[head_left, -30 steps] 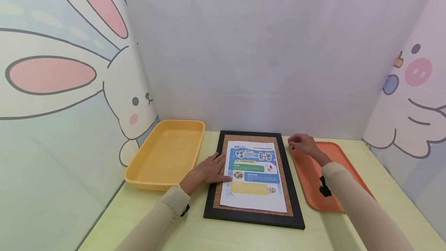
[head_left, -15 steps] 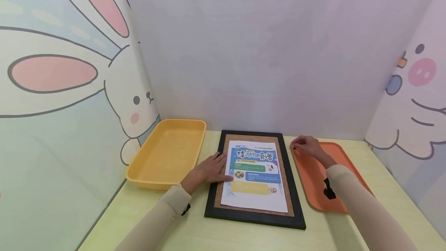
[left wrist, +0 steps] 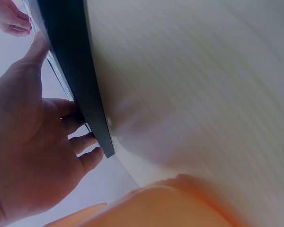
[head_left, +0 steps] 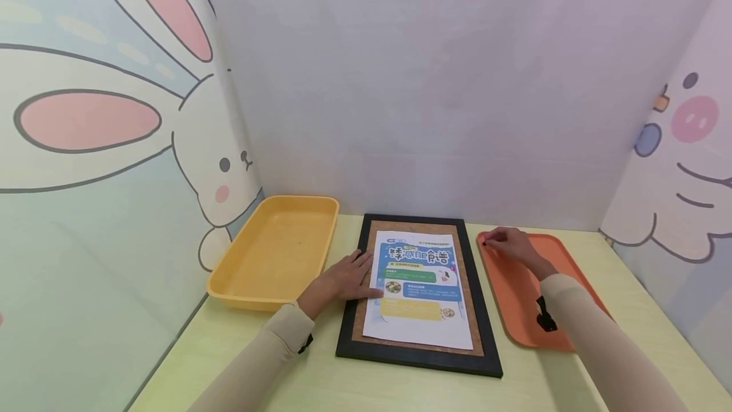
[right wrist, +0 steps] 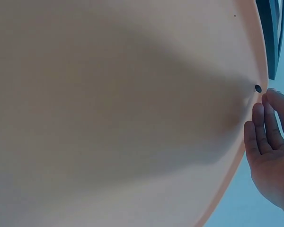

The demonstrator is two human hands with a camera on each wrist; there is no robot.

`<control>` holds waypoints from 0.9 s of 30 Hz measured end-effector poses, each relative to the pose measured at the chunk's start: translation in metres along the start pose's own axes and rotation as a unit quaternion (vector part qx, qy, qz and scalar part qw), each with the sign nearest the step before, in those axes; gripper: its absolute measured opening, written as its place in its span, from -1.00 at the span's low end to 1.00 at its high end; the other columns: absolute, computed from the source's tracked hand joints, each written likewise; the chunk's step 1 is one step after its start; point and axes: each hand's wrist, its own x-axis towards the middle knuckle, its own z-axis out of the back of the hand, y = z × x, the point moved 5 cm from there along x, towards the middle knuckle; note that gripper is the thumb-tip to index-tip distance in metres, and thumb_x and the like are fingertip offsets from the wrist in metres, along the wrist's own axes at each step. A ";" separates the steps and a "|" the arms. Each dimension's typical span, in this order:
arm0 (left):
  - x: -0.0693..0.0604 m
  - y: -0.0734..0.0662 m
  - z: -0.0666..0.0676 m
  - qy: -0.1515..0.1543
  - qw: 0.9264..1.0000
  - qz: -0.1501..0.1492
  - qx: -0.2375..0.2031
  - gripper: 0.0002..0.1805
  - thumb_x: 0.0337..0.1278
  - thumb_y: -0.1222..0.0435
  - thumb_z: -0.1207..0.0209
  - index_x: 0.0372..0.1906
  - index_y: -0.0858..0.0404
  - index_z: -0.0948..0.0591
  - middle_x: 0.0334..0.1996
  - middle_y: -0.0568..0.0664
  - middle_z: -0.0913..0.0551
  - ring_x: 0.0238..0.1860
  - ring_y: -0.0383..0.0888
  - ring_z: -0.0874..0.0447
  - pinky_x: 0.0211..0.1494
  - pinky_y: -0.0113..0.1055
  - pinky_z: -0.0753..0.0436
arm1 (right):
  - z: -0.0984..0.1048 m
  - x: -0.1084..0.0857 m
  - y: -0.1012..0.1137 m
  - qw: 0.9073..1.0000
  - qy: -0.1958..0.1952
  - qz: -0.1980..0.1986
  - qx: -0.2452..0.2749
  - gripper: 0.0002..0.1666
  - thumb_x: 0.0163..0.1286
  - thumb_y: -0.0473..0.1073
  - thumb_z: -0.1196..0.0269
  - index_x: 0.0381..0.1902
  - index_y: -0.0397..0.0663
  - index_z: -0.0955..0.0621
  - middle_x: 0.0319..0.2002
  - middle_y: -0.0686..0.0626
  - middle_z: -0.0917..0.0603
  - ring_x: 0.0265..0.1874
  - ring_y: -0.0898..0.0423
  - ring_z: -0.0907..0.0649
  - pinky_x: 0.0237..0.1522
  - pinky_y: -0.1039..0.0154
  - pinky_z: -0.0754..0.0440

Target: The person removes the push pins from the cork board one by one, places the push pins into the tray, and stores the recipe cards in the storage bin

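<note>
Cork board: rectangular, black-rimmed; my left hand rests there unmoved, fingers loosely apart.
Orange tray: smooth, round-cornered, beside the board.
Paper: flat, printed, on the board.
Right hand: shifted further over the tray's corner; fingertips close, pinch I cannot tell.
Dark bit: small, round, beside them.

Both sleeved arms are reaching forward, the left arm and the right arm angling inward. The left hand is lying palm down — its thumb is stretching away from the fingers. The right hand is pointing inward — thumb and fingertips are meeting in a pinch.
</note>
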 end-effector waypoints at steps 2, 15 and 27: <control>0.000 0.000 0.000 0.000 1.000 0.000 -0.002 0.17 0.20 -0.52 0.02 0.68 0.17 -0.09 0.67 0.01 -0.07 0.65 0.13 0.00 0.63 0.00 -0.16 | 0.000 -0.001 -0.001 1.000 0.000 0.002 -0.002 -0.72 0.50 -0.24 -0.32 0.00 -0.39 -0.69 -0.03 -0.37 -0.72 -0.05 -0.29 -0.69 0.03 -0.17 -0.71; 0.000 0.001 -0.001 -0.002 1.000 -0.001 -0.002 0.18 0.19 -0.54 0.03 0.68 0.16 -0.10 0.67 0.01 -0.06 0.65 0.13 0.00 0.62 0.01 -0.18 | 0.001 -0.008 -0.005 0.999 -0.016 0.027 -0.009 -0.76 0.47 -0.30 -0.33 -0.04 -0.43 -0.69 -0.09 -0.38 -0.73 -0.08 -0.33 -0.70 -0.03 -0.16 -0.74; -0.001 0.000 -0.001 -0.002 1.000 -0.005 0.000 0.16 0.22 -0.51 0.03 0.68 0.17 -0.10 0.67 0.02 -0.07 0.65 0.13 0.01 0.63 0.00 -0.16 | 0.003 -0.013 -0.010 0.998 -0.030 0.041 -0.029 -0.83 0.44 -0.32 -0.35 -0.12 -0.36 -0.74 -0.15 -0.33 -0.76 -0.12 -0.32 -0.73 -0.08 -0.15 -0.74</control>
